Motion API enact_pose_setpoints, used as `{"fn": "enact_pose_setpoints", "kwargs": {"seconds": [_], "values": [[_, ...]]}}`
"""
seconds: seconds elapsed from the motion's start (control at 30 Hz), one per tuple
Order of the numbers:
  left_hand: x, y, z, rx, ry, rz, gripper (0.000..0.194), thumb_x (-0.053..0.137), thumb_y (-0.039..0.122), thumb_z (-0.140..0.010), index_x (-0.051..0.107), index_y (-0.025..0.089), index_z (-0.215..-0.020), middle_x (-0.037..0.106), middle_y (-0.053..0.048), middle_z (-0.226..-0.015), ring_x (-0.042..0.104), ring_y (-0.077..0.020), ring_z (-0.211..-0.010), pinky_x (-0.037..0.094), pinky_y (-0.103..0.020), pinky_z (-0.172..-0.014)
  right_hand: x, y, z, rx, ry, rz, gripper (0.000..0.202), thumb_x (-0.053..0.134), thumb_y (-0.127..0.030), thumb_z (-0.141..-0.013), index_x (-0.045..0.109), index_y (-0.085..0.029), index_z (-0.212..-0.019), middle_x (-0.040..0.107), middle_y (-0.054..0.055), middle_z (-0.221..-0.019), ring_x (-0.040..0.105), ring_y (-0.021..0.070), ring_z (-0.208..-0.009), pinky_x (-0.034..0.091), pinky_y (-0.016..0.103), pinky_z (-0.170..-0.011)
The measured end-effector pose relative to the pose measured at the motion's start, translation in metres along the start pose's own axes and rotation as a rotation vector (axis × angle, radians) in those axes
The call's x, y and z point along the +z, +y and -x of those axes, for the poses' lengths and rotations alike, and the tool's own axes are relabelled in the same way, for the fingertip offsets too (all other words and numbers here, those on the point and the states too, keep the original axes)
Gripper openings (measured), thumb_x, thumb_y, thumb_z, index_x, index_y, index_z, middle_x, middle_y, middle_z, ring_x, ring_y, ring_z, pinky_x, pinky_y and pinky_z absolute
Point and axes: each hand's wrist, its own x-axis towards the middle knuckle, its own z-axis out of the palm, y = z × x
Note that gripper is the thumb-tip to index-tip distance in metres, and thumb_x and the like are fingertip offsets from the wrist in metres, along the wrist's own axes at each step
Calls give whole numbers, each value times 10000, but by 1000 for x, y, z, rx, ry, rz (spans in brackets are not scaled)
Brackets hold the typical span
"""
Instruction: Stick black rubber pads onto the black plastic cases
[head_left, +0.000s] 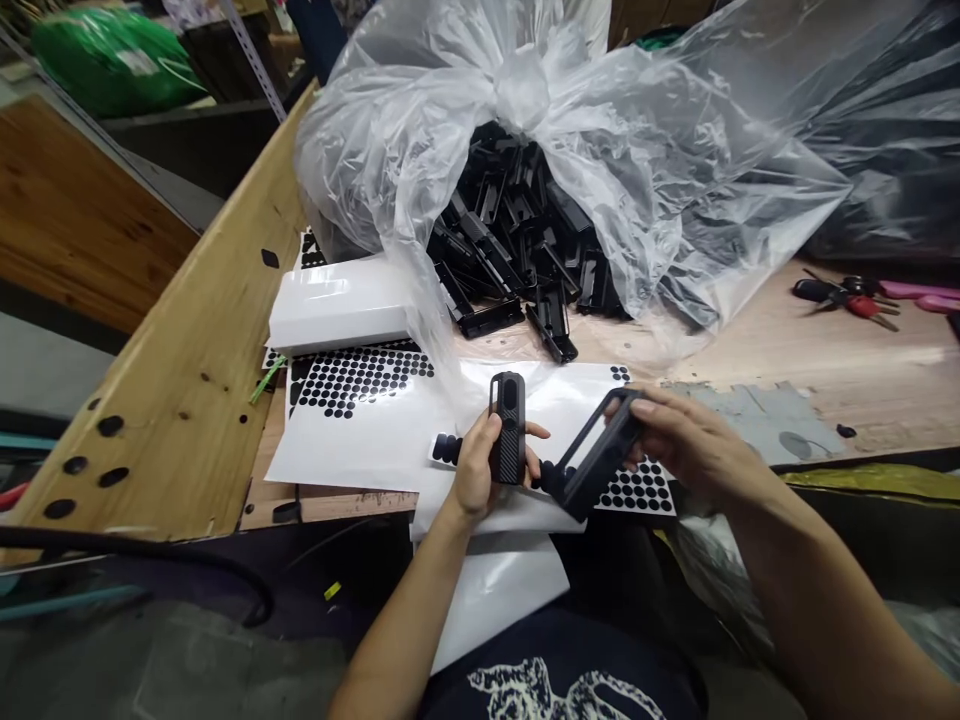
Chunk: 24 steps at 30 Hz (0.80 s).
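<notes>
A table carries a plastic bag [420, 140] of black parts [487, 240] at 12 o'clock. At 5, the left hand [478, 465] wraps its fingers round a case [509, 440]; at 4, the right hand's [701, 440] fingers pinch a frame [613, 458]. Apparently a two-piece handling step; moving either calls for steady grips. No writing is legible.

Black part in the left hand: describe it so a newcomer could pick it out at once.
Find the big clear plastic bag, then the white sheets in front of it. Over them, the left hand holds the black part. Its dark oval and textured side face the camera, while the slanted part in the right hand shows a long open window.
</notes>
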Motion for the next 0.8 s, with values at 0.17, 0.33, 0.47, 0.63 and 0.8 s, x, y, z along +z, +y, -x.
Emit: {"fn": "enact_pose_setpoints", "kwargs": {"seconds": [0.17,0.33,0.47,0.63,0.8], "values": [[-3,0,5,-28,-79,-31,574,654,616,-892,567,147,-1213,740,-106,-974,700,-187,-576,513,-267,-493,33,-8,-14,-70,-215,128,393,688,-543,-915,683,-203,-1112,666,41,-894,656,161,-701,602,324,-671],[-3,4,7,-17,-115,-111,687,781,389,-825,443,207,-1395,729,-108,-1102,701,-174,-578,558,-290,-553,33,8,-14,-153,177,380,464,642,-585,-921,661,-214,-1199,712,109,-1111,711,230,-819,592,360,-664],[-4,1,3,28,-99,-19,518,668,397,-917,432,190,-1330,726,-146,-1141,677,-153,-525,521,-269,-501,17,21,17,-65,32,795,286,632,-482,-954,759,-236,-883,766,68,-876,701,250,-784,526,354,-642],[-5,-2,1,33,-67,18,472,633,403,-947,408,209,-1313,737,-139,-1127,676,-148,-511,494,-246,-469,20,4,45,-323,-86,627,144,693,-343,-933,781,-256,-860,748,39,-798,686,202,-726,535,326,-643],[-4,0,1,-33,-116,68,515,636,381,-910,394,210,-1331,755,-114,-1039,666,-162,-470,503,-256,-455,27,-12,17,-200,168,169,112,809,-404,-848,796,-293,-846,753,19,-876,692,189,-797,576,312,-703]]}}
